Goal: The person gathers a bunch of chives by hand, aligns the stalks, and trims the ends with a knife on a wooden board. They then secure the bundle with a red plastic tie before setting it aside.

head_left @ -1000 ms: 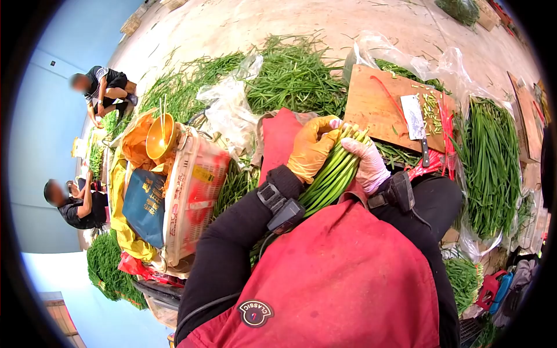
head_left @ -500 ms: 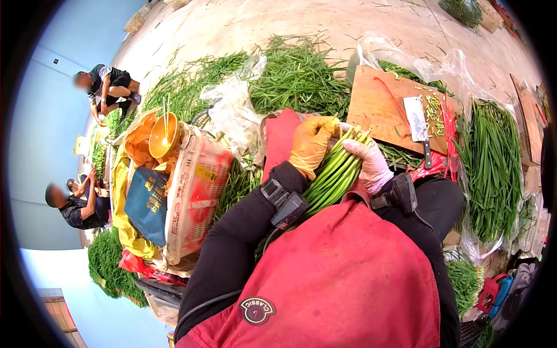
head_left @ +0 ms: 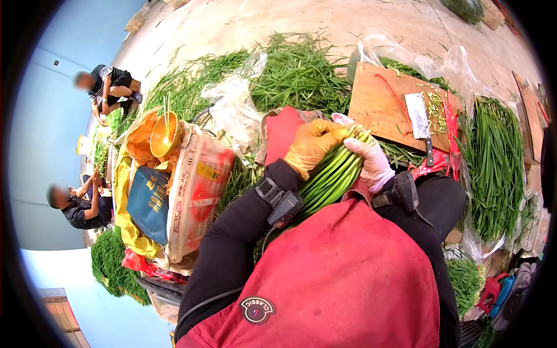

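A bunch of long green stalks lies across my lap, its pale cut ends pointing away from me. My left hand, in a yellow-orange glove, is closed over the left side near these ends, with fingers curled and pinched on the stalks. From the right, my right hand in a pale pinkish glove wraps round the same bunch, thumb on top. Its lower fingers are hidden behind the stalks. Beyond my right hand, a wooden cutting board carries a cleaver, red ties and chopped stalk pieces.
Leafy greens and a plastic sheet lie ahead. On my left stands a white crate topped with an orange bowl and a blue bag. More greens lie right. Two people sit far left.
My left hand has shifted slightly left and down along the bunch. My right hand stays round the stalks. The person at lower left has moved their arms a little.
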Motion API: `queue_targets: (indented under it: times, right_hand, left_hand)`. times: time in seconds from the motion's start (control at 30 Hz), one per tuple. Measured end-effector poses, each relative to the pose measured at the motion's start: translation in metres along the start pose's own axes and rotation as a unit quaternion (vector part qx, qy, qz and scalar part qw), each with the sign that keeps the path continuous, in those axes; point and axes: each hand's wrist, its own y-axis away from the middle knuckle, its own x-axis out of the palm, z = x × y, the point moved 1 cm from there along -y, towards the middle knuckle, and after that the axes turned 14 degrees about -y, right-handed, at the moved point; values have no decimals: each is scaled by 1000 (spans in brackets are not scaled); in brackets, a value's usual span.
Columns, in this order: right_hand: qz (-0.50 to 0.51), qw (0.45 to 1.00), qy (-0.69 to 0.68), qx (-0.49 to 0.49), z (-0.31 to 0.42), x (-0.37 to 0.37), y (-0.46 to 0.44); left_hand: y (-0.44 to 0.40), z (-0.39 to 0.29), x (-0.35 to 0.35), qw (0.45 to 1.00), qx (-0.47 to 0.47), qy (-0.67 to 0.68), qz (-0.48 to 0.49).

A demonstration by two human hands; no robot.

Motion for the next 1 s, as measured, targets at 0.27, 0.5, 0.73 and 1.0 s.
queue_targets:
  times: [0.27, 0.5, 0.73, 1.0]
  right_hand:
    - [4, 999, -25, 42, 5, -15, 5]
    - [-26, 995, -92, -15, 4, 8, 9]
    - [-83, 993, -3, -88, 14, 19, 15]
    - [-164, 981, 89, -51, 44, -26, 0]
  left_hand:
    - [-25, -74, -69, 950, 198, -61, -234]
    - [-71, -87, -129, 734, 242, -628, -90]
    - [45, 18, 6, 884, -163, 218, 379]
    - [47, 34, 17, 928, -157, 97, 325]
